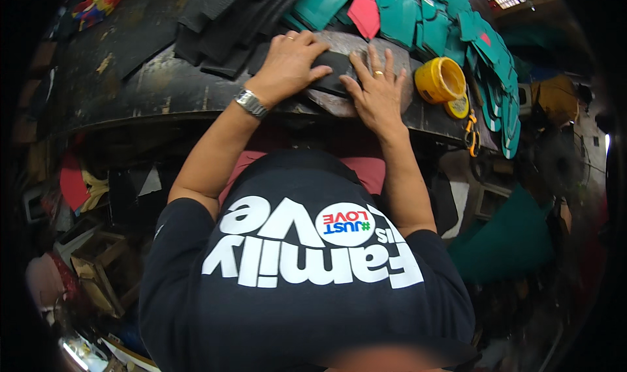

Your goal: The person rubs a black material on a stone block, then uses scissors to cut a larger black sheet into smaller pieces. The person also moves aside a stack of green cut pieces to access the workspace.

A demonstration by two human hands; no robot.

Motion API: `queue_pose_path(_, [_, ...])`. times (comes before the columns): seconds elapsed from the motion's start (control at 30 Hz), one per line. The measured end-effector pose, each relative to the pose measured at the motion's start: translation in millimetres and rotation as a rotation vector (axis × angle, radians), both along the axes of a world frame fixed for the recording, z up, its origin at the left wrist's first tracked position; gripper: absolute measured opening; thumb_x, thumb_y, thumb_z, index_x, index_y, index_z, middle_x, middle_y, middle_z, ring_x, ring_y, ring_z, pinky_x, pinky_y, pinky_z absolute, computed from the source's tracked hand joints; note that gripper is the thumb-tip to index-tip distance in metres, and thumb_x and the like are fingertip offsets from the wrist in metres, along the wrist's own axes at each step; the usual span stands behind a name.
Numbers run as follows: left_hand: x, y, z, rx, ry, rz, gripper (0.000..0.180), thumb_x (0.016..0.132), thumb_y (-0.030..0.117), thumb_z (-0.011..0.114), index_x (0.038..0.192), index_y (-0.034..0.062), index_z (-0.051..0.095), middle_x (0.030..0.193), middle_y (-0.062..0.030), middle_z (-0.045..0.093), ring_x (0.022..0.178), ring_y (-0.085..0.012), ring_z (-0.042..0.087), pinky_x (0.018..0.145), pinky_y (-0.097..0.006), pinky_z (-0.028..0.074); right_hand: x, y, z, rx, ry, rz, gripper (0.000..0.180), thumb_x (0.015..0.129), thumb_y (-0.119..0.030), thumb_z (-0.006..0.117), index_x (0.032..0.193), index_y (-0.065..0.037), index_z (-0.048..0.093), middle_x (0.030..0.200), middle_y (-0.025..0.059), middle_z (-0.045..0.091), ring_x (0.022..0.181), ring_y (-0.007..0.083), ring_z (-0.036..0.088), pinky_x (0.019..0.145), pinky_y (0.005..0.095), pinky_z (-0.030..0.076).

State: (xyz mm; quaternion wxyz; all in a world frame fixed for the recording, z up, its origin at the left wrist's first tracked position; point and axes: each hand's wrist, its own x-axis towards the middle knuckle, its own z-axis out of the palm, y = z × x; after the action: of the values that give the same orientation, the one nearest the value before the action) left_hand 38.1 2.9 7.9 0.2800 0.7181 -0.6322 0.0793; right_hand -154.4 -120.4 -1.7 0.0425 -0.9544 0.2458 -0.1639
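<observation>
A small black sheet piece lies on a worn greyish-brown slab at the table's near edge. My left hand, with a watch at the wrist, rests at the left of this piece. Its thumb reaches onto the black material and its fingers stretch forward. On the other side, my right hand lies with fingers spread, its thumb and index finger touching the piece's right edge. Both hands press down from above rather than wrap round anything. The palms hide some of the slab and the piece's outer ends.
Stacked black sheets lie beyond my left hand. Green cut pieces are heaped at the back right, with a red piece among them. A yellow tub stands right of my right hand, near orange-handled scissors at the edge.
</observation>
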Motion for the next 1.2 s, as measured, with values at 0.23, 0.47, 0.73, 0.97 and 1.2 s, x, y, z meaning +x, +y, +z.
queue_pose_path(0.23, [4, -7, 16, 0.105, 0.122, -0.038, 0.034, 0.082, 0.029, 0.08, 0.107, 0.0092, 0.069, 0.104, -0.0096, 0.063, 0.1, -0.033, 0.06, 0.087, -0.044, 0.048, -23, -5, 17, 0.097, -0.199, 0.163, 0.033, 0.098, -0.045, 0.058, 0.11, -0.022, 0.078, 0.14, 0.0085, 0.059, 0.145, 0.0359, 0.035, 0.114, 0.0665, 0.021])
queue_pose_path(0.47, [-4, 11, 60, 0.064, 0.34, -0.206, 0.023, 0.084, 0.013, 0.077, 0.099, 0.001, 0.065, 0.095, -0.0166, 0.07, 0.091, -0.0368, 0.068, 0.078, -0.041, 0.054, -19, -13, 3, 0.432, -0.767, 0.054, 0.039, 0.104, -0.036, 0.058, 0.125, -0.004, 0.069, 0.127, 0.0134, 0.06, 0.119, 0.0246, 0.055, 0.105, 0.0362, 0.042])
queue_pose_path(0.73, [119, 28, 117, -0.378, 0.471, 0.213, 0.037, 0.093, 0.025, 0.076, 0.118, -0.0015, 0.069, 0.103, -0.0074, 0.073, 0.092, -0.0116, 0.067, 0.082, -0.025, 0.054, -14, -11, -6, 0.355, -0.682, 0.018, 0.045, 0.095, -0.029, 0.069, 0.133, -0.005, 0.063, 0.128, 0.0191, 0.062, 0.12, 0.0353, 0.057, 0.106, 0.0423, 0.043])
queue_pose_path(0.97, [168, 3, 63, -0.255, 0.02, 0.48, 0.048, 0.087, 0.048, 0.074, 0.124, 0.0189, 0.069, 0.128, -0.0127, 0.064, 0.121, -0.0357, 0.06, 0.1, -0.055, 0.045, -14, -10, -4, 0.249, -0.594, 0.028, 0.042, 0.096, -0.015, 0.067, 0.136, -0.003, 0.06, 0.128, 0.0158, 0.062, 0.115, 0.0281, 0.06, 0.102, 0.0383, 0.048])
queue_pose_path(1.2, [201, 99, 46, -0.415, 0.077, 0.54, 0.036, 0.087, 0.027, 0.078, 0.119, 0.0096, 0.072, 0.116, -0.0105, 0.071, 0.111, -0.0263, 0.067, 0.097, -0.037, 0.052, -13, -9, -6, 0.238, -0.591, 0.042, 0.048, 0.096, -0.015, 0.069, 0.14, -0.003, 0.057, 0.129, 0.0141, 0.063, 0.113, 0.026, 0.061, 0.101, 0.0378, 0.048])
